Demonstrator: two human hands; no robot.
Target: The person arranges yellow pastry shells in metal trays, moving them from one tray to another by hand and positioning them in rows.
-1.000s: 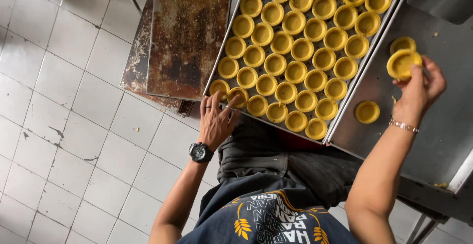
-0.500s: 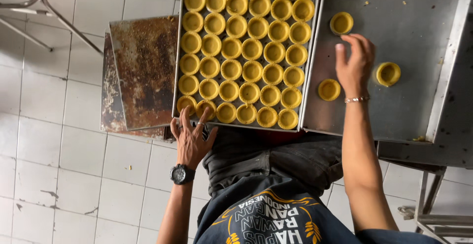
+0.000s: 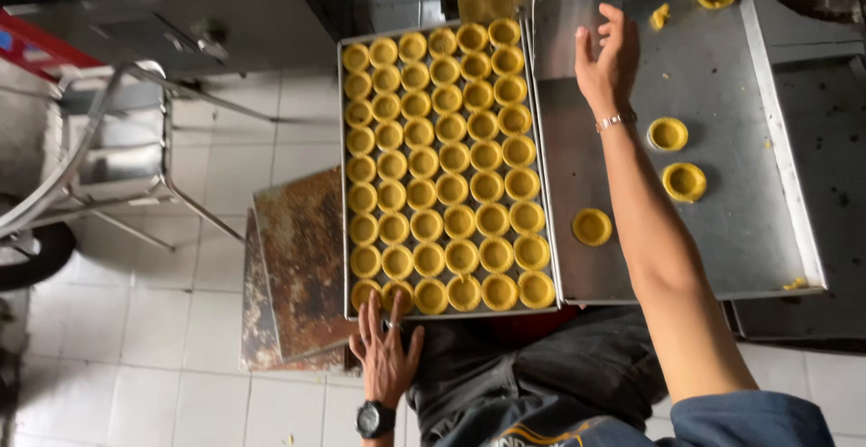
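Steadying the full tart tray (image 3: 345, 185), spread left hand (image 3: 388, 357); right hand (image 3: 606, 59) open, empty above the sparse tray (image 3: 749, 221).

Yellow pastry shells (image 3: 439, 167); silver-grey tray (image 3: 722, 77); rusty brown sheet (image 3: 302, 267); white floor tiles (image 3: 135, 375).

My left hand (image 3: 386, 350) steadies the near edge of the full tray (image 3: 343, 185) of yellow tart shells (image 3: 451, 158), while my open right hand (image 3: 606, 59) hovers over the steel tray (image 3: 722, 239) beside it.
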